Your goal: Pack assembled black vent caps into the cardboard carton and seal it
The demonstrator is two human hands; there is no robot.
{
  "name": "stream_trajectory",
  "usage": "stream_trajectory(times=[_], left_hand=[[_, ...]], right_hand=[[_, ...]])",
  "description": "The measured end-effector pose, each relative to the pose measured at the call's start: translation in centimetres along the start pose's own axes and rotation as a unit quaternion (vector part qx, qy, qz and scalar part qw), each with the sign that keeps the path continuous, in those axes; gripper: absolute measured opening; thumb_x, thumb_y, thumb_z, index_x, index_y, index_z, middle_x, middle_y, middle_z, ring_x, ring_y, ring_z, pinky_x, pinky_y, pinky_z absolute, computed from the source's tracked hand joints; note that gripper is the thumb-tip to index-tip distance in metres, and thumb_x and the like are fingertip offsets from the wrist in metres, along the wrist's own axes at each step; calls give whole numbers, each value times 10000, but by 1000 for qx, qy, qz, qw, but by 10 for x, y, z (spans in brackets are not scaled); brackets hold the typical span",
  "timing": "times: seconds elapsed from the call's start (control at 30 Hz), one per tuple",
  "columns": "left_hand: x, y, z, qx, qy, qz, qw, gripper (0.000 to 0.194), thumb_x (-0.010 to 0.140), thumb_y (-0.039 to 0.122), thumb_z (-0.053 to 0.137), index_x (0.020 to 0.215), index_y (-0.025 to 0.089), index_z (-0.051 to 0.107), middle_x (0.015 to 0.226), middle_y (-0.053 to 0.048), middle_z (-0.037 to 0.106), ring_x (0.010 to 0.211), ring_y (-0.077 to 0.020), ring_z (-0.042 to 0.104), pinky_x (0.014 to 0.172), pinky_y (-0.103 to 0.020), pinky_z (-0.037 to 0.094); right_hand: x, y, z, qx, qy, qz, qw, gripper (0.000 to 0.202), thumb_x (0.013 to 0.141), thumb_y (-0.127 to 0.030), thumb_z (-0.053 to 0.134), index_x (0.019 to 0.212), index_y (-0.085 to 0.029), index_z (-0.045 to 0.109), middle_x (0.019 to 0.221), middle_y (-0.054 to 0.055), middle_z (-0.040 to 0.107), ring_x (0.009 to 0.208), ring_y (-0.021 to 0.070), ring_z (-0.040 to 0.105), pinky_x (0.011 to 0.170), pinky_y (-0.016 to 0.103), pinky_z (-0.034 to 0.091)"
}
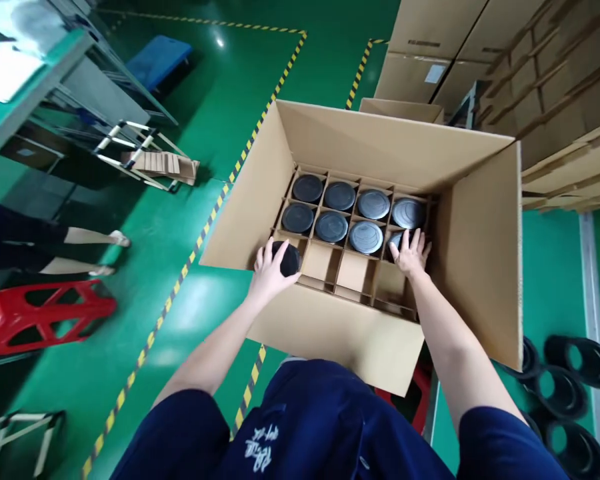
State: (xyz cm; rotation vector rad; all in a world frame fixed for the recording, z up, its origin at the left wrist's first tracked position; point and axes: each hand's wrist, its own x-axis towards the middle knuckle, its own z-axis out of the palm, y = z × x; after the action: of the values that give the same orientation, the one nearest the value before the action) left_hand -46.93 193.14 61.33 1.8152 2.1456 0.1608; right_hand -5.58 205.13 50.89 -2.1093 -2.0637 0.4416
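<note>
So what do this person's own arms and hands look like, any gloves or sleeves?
The left hand and right hand are ungloved, with no watch or bracelet visible. Short navy sleeves end around the elbows. They belong to a navy top with white characters on it.

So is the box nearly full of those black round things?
It looks over halfway. The back row and middle row of the cardboard box each have four black round things. The left hand holds another black round thing at the front row's left end, and the right hand touches the middle row's right one. Three front slots still look empty.
</note>
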Motion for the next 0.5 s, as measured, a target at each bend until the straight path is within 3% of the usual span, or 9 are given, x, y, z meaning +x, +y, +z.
stream_trajectory(times=[0.2,0.33,0.5], left_hand=[[56,1,20,16,-39,13,999,1012,738,452,819,1601,341,302,1703,-120,103,1495,-477,206,1183,-629,292],[60,-18,37,42,-61,30,997,1000,754,533,791,1603,313,309,1699,-150,123,1506,-450,205,1196,-595,274],[61,-37,55,97,-77,66,990,829,930,603,534,1615,209,285,1692,-214,140,1563,-395,104,1237,-606,134]], right_hand=[[0,-6,6,18,14,-7,1000,790,1060,-568,248,1592,15,274,1648,322,116,1530,385,72,1171,651,54],[12,-20,14,25,7,24,999,782,1063,-554,231,1599,15,238,1654,309,88,1516,428,77,1152,707,81],[4,-35,5,26,13,60,998,711,1057,-478,293,1601,-24,239,1669,262,50,1536,417,61,1181,691,129]])
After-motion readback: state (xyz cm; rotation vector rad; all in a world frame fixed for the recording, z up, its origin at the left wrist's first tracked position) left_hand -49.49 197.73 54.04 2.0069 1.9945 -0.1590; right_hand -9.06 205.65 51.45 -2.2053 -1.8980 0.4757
